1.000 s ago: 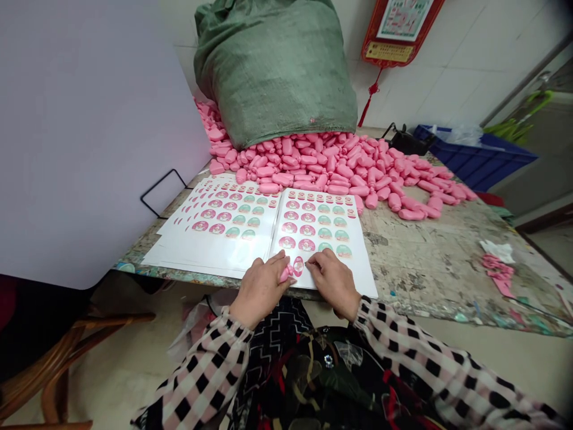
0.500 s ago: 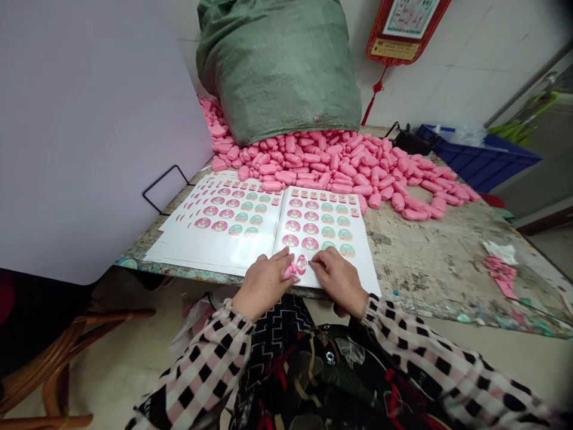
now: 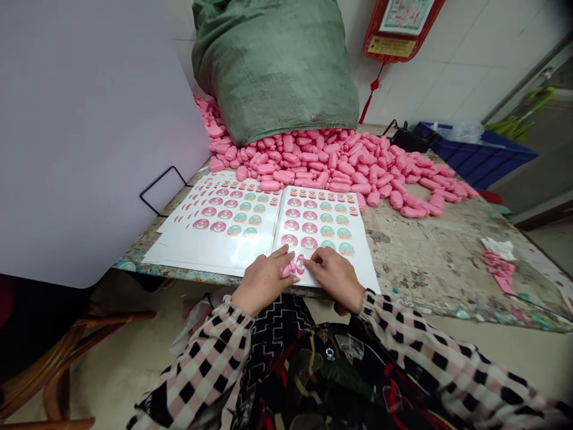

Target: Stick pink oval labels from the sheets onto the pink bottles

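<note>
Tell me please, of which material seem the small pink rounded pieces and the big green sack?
Small pink rounded pieces: possibly plastic or rubber, satin finish; smooth, evenly coloured surfaces suggest it.
Big green sack: likely fabric, matte; soft folds and wrinkles show, fibre unclear.

Glossy paper sheets [image 3: 230, 254] are laid at the near edge of the rough, scuffed table [image 3: 430, 251] (light is mirrored on them). Toward the far edge, smooth, plastic-looking pink pieces [image 3: 342, 168] are topped by a matt cloth sack [image 3: 277, 68].
</note>
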A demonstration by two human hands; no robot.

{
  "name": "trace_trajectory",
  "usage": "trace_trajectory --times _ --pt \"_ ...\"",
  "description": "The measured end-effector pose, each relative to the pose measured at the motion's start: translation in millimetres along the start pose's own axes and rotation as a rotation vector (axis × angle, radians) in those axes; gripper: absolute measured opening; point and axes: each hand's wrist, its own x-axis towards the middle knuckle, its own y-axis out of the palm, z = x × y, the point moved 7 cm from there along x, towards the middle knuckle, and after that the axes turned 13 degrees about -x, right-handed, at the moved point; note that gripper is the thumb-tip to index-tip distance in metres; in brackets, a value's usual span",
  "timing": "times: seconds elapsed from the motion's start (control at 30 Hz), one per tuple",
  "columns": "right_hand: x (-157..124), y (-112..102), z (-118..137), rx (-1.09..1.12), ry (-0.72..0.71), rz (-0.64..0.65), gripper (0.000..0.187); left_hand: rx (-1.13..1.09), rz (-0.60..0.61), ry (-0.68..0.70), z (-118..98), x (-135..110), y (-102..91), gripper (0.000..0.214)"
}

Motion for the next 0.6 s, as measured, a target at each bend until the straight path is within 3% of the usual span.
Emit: trace_trajectory --times 0.6 --pt "-7 -21 16 -0.080 -0.092 -0.239 0.017 -0.100 -0.024 -0.059 9 0 2.2 0.059"
